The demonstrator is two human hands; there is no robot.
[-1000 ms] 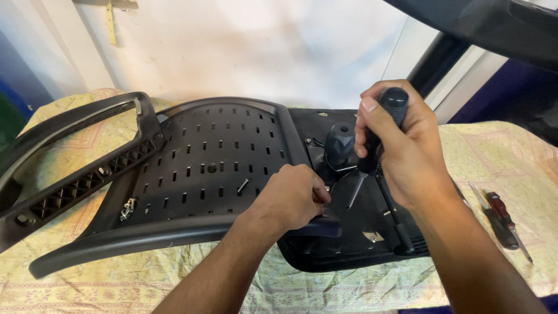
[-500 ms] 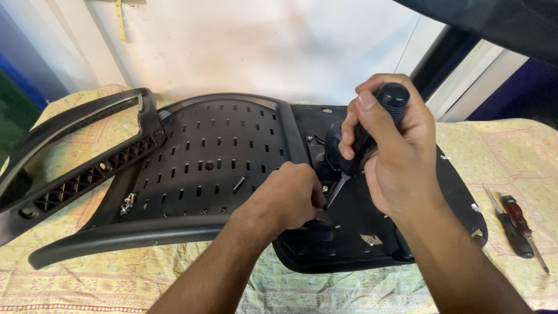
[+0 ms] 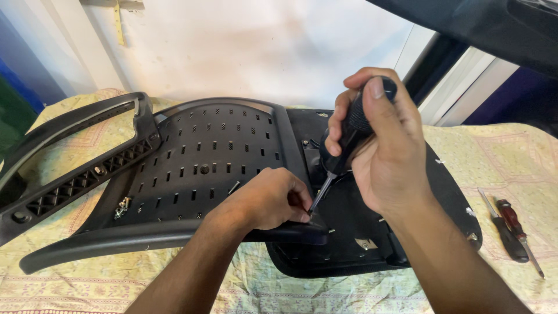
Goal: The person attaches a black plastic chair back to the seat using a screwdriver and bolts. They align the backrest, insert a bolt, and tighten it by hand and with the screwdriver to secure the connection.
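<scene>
a black screwdriver (image 3: 349, 139) stands almost upright, leaning a little, over the middle of a black plastic chair part (image 3: 209, 157). its thin metal tip points down to a spot near the lower edge of the chair part, right by the fingers of the left hand. the right hand (image 3: 383, 151) is wrapped tight around the screwdriver's fat black handle, with the thumb lying up along the top of it. the left hand (image 3: 267, 200) is curled, knuckles up, and rests on the chair part's lower edge, with its fingertips pinched close at the tip of the screwdriver; what they pinch is too small to tell.

the chair part lies flat on a table covered with a yellow patterned cloth (image 3: 87, 279). its left half has many little slots. a small loose screw (image 3: 233, 187) lies on the slotted side, near the left hand. a long black armrest piece (image 3: 75, 168) lies just beside the chair part on the left. well off to the right, on the cloth, lie two more screwdrivers (image 3: 511, 229), one black and one dark red, side by side. behind it all is a white wall (image 3: 261, 46)
</scene>
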